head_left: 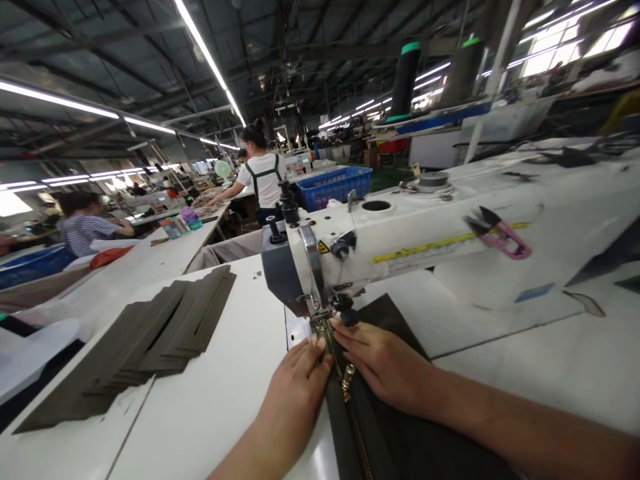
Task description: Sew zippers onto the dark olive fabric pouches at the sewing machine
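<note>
Both hands flat: left hand [295, 390] and right hand [383, 363] press the dark fabric [400, 427], zipper [345, 383] mostly unsewn at the worktop's near edge.

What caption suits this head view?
Both hands, left hand and right hand, press dark zippered fabric under a sewing machine.

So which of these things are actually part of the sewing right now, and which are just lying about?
In use:
left hand
right hand
dark fabric
zipper
sewing machine

Lying about:
stack of dark cut pieces
pink thread snips
blue crate
thread cones
</note>
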Action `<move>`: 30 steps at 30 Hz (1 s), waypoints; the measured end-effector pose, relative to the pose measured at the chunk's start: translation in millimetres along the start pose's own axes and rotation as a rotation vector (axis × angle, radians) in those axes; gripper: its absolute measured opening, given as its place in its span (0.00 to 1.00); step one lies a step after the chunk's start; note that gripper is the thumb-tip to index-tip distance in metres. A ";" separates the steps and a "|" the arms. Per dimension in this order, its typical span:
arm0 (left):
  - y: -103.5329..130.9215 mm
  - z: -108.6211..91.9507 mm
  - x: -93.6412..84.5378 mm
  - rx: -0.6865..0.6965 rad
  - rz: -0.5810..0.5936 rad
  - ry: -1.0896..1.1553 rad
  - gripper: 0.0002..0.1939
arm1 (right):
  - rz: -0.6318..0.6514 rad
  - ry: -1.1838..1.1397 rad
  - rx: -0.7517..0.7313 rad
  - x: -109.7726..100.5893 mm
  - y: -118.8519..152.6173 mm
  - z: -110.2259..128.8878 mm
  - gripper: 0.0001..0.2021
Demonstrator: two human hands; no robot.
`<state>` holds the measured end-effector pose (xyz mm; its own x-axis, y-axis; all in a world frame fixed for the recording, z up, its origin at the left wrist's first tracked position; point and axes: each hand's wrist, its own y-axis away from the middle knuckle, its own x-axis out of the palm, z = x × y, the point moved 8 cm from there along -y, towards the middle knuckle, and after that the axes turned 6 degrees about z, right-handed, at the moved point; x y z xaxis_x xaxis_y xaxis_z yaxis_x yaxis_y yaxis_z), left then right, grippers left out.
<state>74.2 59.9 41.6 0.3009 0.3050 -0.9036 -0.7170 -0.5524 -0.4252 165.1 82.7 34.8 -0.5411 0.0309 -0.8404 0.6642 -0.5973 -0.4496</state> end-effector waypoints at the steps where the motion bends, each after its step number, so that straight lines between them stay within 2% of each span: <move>1: -0.1 0.2 0.0 0.004 0.004 -0.003 0.13 | 0.006 0.005 0.005 0.8 -0.1 -0.5 0.19; 5: -0.8 -0.3 0.9 0.003 0.036 0.000 0.13 | 0.029 0.007 0.023 4.0 1.1 -2.8 0.19; 12: -6.5 4.9 3.7 -0.088 0.092 0.062 0.12 | 0.025 0.052 -0.032 7.0 -0.8 -7.3 0.18; 16: -11.0 12.6 7.6 -0.152 0.134 0.074 0.11 | -0.017 -0.018 -0.034 1.5 -7.1 -15.2 0.18; 19: -9.9 15.6 7.9 -0.187 0.143 0.082 0.08 | 0.007 -0.071 0.002 -2.5 -5.8 -13.5 0.18; 22: -3.3 10.4 6.6 -0.176 0.121 0.074 0.09 | 0.032 0.012 0.005 -0.4 5.2 -0.6 0.18; 25: 4.2 -0.3 2.5 -0.125 0.045 0.060 0.10 | 0.016 0.132 -0.006 7.4 17.5 9.8 0.20; 30: 5.3 -7.3 -2.8 -0.066 -0.015 0.052 0.07 | 0.009 0.181 0.001 14.3 19.2 10.1 0.19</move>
<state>74.2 50.5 41.5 0.3449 0.2735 -0.8979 -0.6696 -0.5987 -0.4395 164.9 63.6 17.2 -0.4333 0.1691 -0.8852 0.6679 -0.5991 -0.4415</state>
